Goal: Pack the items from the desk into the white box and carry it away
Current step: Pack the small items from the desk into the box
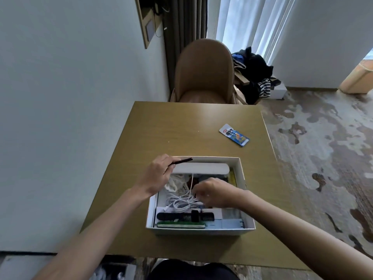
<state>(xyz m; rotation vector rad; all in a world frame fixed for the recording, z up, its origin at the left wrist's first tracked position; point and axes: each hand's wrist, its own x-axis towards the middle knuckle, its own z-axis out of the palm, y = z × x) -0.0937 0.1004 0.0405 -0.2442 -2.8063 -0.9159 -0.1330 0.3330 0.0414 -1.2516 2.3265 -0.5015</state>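
Over the white box (241,174), the left hand (155,175) pinches a black stick (181,161) — the right hand (214,194), fingers closed, grips a white cable (181,201) inside it.

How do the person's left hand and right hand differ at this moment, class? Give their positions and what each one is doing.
The left hand is raised over the far left corner of the white box, while the right hand is lower, reaching down inside it. The left hand pinches a thin black stick; the right hand's fingers are at the coiled white cable. Both hands are bare and work over the same box.
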